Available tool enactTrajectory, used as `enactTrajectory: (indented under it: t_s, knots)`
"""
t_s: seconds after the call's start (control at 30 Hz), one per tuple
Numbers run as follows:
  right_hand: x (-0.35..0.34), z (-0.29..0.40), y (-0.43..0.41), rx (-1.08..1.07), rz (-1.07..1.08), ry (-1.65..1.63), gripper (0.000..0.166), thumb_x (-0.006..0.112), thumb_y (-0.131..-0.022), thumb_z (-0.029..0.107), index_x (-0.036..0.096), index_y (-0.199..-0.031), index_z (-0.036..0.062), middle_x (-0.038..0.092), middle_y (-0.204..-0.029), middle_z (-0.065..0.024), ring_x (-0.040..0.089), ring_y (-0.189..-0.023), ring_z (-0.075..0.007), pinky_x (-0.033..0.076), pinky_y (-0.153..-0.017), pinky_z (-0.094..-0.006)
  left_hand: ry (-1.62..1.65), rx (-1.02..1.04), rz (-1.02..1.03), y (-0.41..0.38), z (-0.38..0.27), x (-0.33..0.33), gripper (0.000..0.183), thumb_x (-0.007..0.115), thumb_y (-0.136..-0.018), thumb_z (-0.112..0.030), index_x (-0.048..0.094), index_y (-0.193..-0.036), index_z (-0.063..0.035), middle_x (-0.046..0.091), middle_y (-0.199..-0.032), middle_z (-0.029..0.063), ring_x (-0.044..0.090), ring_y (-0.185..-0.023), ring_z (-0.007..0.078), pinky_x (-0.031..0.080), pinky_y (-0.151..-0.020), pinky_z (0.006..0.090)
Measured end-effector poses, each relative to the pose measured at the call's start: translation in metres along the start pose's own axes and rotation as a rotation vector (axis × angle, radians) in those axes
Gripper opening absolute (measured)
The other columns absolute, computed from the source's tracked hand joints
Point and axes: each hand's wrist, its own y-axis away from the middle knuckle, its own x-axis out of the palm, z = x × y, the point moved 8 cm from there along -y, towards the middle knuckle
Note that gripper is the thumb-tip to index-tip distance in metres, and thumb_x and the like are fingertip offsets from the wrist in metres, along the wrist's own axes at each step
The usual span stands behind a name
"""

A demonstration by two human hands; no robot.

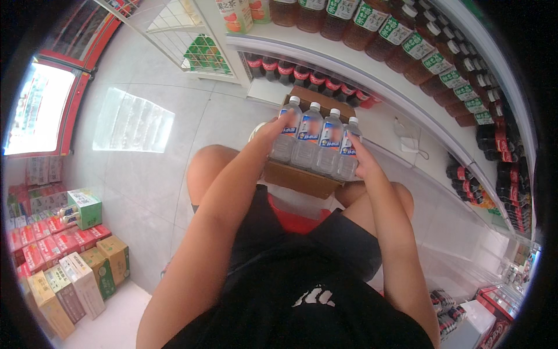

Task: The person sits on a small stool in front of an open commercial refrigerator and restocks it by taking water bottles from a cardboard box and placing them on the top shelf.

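Observation:
Several clear plastic bottles (308, 126) with white caps and blue labels stand side by side in a row, above an open cardboard box (301, 179) between my knees. My left hand (278, 126) presses on the row's left end, and my right hand (362, 158) presses on its right end, so the row is squeezed between them. The bottles' bases are close to the box's near wall; whether they rest inside it cannot be told. Behind the box, dark cola bottles (301, 75) with red labels line the low shelf.
An upper shelf (301, 41) with tea bottles curves over the right side. A white wire rack (192, 39) stands beyond, at the left. Drink cartons (56, 244) are stacked on the far left, below a red-framed cooler (78, 104). A red stool (301, 221) shows between my thighs.

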Motion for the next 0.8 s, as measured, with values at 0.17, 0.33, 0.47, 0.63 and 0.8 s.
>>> enactTrajectory:
  t_s: [0.17, 0.33, 0.47, 0.63, 0.8]
  knots:
    - [0.016, 0.002, 0.007, -0.001, -0.004, 0.017, 0.048, 0.073, -0.086, 0.051, 0.060, -0.118, 0.0172, 0.067, -0.110, -0.0074, 0.066, -0.098, -0.0242, 0.054, -0.088, -0.0472, 0.131, -0.070, 0.066, -0.008, 0.013, -0.018, 0.065, 0.061, -0.085, -0.067, 0.064, -0.124, -0.0141, 0.064, -0.122, 0.0113, 0.056, -0.114, 0.0208, 0.040, -0.100, 0.0404]
    - [0.000, 0.004, 0.003, -0.070, -0.037, 0.062, 0.053, 0.071, -0.086, 0.053, 0.060, -0.122, 0.0161, 0.066, -0.119, -0.0083, 0.064, -0.106, -0.0239, 0.052, -0.091, -0.0476, 0.082, -0.249, 0.016, 0.015, 0.007, -0.002, 0.076, 0.062, -0.078, -0.074, 0.062, -0.128, -0.0166, 0.057, -0.133, 0.0137, 0.049, -0.124, 0.0318, 0.036, -0.099, 0.0571]
    - [0.018, 0.007, 0.024, -0.058, -0.044, -0.002, 0.048, 0.067, -0.090, 0.050, 0.061, -0.119, 0.0120, 0.069, -0.111, -0.0087, 0.067, -0.100, -0.0222, 0.054, -0.090, -0.0432, -0.103, -0.269, -0.123, 0.041, -0.008, -0.009, 0.085, 0.063, -0.073, -0.079, 0.060, -0.132, -0.0178, 0.050, -0.143, 0.0147, 0.041, -0.131, 0.0421, 0.032, -0.095, 0.0709]
    - [0.006, 0.009, 0.013, -0.146, -0.105, 0.074, 0.047, 0.065, -0.092, 0.049, 0.060, -0.120, 0.0114, 0.068, -0.111, -0.0084, 0.066, -0.101, -0.0214, 0.053, -0.091, -0.0422, -0.046, -0.144, -0.053, 0.033, -0.010, -0.001, 0.082, 0.063, -0.075, -0.076, 0.059, -0.133, -0.0194, 0.053, -0.140, 0.0147, 0.048, -0.126, 0.0411, 0.034, -0.093, 0.0706]
    - [0.016, 0.005, 0.019, -0.086, -0.047, -0.001, 0.046, 0.065, -0.093, 0.048, 0.060, -0.121, 0.0105, 0.068, -0.113, -0.0087, 0.066, -0.101, -0.0213, 0.053, -0.091, -0.0419, -0.039, -0.151, -0.061, 0.018, -0.001, -0.013, 0.078, 0.064, -0.078, -0.070, 0.057, -0.136, -0.0191, 0.058, -0.134, 0.0138, 0.054, -0.121, 0.0366, 0.039, -0.094, 0.0633]
